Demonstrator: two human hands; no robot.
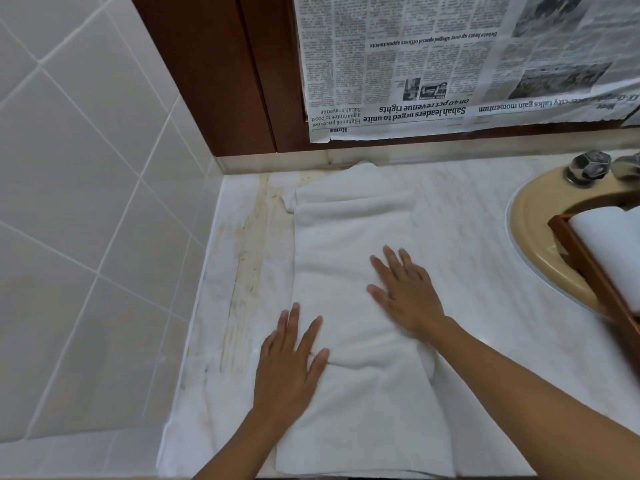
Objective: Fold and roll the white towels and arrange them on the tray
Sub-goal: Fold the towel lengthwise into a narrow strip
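Both our flat, ungripping palms, left hand (289,368) and right hand (407,292), press the folded white towel (349,244), its long axis running from the countertop's (467,244) near edge toward the back.

A pale marble counter (467,237) fills the centre and lower part of the frame, with yellowish stain streaks (244,271) along its left side. A white towel (349,244), folded into a long strip, lies flat down its middle. A tan sink (535,244) is set in at the right edge.
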